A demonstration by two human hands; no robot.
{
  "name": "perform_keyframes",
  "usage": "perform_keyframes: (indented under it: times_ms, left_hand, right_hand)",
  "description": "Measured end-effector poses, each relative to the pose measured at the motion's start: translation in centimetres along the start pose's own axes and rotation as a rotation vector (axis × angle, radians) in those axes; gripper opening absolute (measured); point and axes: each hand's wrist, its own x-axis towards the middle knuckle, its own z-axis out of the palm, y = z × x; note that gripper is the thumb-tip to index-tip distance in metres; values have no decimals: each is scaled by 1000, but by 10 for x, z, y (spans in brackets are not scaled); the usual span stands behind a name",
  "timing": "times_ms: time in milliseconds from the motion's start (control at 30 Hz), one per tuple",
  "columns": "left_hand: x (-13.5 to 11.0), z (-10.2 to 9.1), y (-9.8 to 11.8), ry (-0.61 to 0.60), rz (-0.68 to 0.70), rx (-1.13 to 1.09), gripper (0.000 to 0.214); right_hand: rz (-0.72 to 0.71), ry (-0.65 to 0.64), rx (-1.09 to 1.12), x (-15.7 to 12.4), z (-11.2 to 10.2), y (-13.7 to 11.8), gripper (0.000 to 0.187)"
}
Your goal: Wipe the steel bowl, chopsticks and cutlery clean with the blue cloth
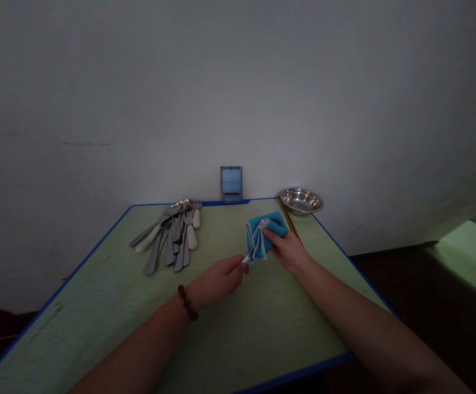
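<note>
Cutlery pile (172, 235) lies rear left on the table (98, 306). Left hand (221, 279) pinches a utensil (247, 258) by its end. Right hand (288, 250) grips the blue cloth (262, 232) wrapped round it, mid-table. Risk: the thin pinch could slip, dropping the utensil towards the chopsticks (290, 221) and steel bowl (301, 201).

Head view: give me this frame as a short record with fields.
left hand: pinches the handle end of a utensil
right hand: holds a blue cloth folded round the utensil
cutlery pile: lies on the table, far left of the hands
steel bowl: far right corner
chopsticks: beside the bowl, by the right hand
</note>
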Motion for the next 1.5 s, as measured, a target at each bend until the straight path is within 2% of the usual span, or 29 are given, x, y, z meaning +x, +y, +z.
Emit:
perform_keyframes:
  times_ms: [167, 400, 667, 833, 1133, 1500]
  left_hand:
    - [-1, 0, 2, 4, -14, -12, 24]
    - [-3, 1, 7, 3, -42, -70, 22]
    - [-1, 1, 2, -20, -41, -123, 21]
    - [-1, 1, 2, -9, -40, -120, 23]
    - [-3, 3, 7, -17, -46, -147, 22]
    - [-5, -6, 3, -72, 8, -201, 34]
  right_hand:
    - [-56, -8, -2, 4, -4, 4, 27]
    - [-171, 15, -125, 10, -11, 8, 31]
    - [-352, 139, -460, 15, -24, 3, 32]
    - [-380, 182, -610, 14, -25, -5, 33]
    - [-493, 210, -669, 7, -19, -13, 29]
    - [-522, 267, -645, 10, -21, -16, 31]
